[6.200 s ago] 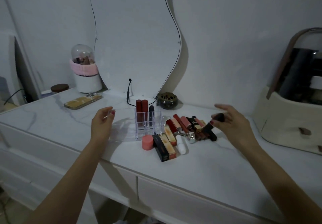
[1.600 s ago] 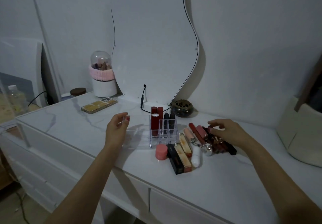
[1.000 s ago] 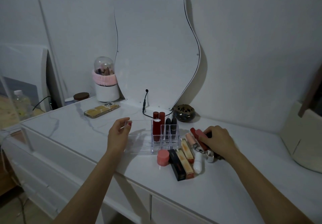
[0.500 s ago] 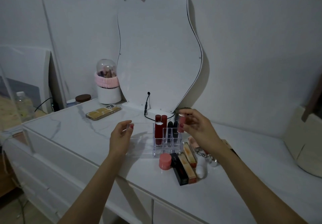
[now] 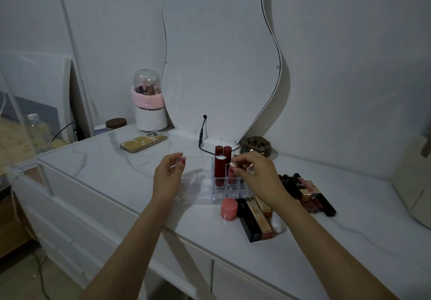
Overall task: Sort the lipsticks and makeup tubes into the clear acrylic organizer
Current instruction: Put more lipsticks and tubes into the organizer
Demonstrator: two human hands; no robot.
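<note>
Clear glossy acrylic organizer point(image 5: 198, 178) — smooth, veined marble-look tabletop point(image 5: 116, 164).

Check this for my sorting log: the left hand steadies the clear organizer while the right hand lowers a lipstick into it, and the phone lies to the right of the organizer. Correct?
Not quite. In the head view, the phone lies to the left of the organizer, toward the back. The rest holds: the left hand steadies the organizer, and the right hand lowers a lipstick into it.

Phone point(image 5: 143, 144), brush jar point(image 5: 149, 106), mirror point(image 5: 219, 61), dark bowl point(image 5: 256, 146) on dresser.
</note>
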